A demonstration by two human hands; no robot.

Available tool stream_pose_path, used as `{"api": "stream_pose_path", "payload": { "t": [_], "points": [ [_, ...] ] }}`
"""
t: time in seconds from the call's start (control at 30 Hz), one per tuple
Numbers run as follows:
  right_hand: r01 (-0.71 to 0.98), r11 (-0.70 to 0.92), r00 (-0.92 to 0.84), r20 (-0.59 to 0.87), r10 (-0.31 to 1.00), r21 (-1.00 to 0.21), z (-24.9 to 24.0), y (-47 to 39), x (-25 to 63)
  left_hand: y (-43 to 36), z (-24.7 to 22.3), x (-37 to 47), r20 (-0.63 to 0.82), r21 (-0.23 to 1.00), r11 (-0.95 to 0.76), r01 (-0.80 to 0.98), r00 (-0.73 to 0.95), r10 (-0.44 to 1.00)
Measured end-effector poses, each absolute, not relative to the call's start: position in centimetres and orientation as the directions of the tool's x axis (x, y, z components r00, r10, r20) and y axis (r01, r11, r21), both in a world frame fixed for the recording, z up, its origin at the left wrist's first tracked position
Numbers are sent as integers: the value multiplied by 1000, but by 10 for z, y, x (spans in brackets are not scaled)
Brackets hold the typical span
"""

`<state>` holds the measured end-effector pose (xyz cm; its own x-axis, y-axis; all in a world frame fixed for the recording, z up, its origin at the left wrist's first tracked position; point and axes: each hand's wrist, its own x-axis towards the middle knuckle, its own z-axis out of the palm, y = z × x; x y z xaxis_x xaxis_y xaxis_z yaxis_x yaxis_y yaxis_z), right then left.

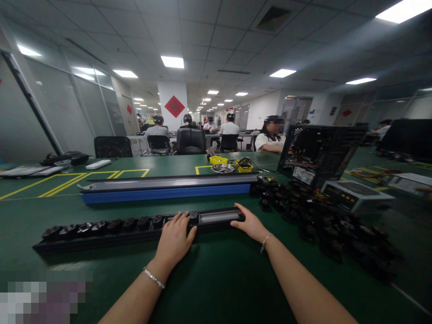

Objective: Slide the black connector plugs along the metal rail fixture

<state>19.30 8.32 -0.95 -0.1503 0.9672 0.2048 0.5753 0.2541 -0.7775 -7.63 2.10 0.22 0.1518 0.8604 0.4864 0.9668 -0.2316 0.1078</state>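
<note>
Rests the left hand [176,234] palm down across the long black tray [97,243], with fingers reaching over the channel and a single dark part [193,215] close by at one o'clock. Cannot tell about any grip on a part there. Holds the tray's end with the right hand [251,221] — thumb at the near side, fingertips at the far side, spread to the tray's width. Has the tray right under both hands on the green tabletop [101,279], stretching away toward nine o'clock with a row of black parts [114,225] seated in it. Shows a pale length of channel between the hands.

Faces, at eleven o'clock and apart from the hands, a blue bar [168,193] with a grey-and-black rail [168,182] along its top or far edge — cannot tell which. Has a heap of black parts [303,211] near the right hand, from two to four o'clock, with a power supply [357,198] beyond at three and an open computer case [340,144] at two.
</note>
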Motion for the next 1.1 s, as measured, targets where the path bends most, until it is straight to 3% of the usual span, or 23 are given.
{"api": "stream_pose_path", "payload": {
  "t": [0.67,1.1],
  "points": [
    [572,244,-161,185,969,-783,-9,83,194,18,7,-73,447,100,-199,975,135,884],
    [379,242,-144,202,969,-893,-23,90,193,17,9,-71,411,102,-165,981,110,905]
  ]
}}
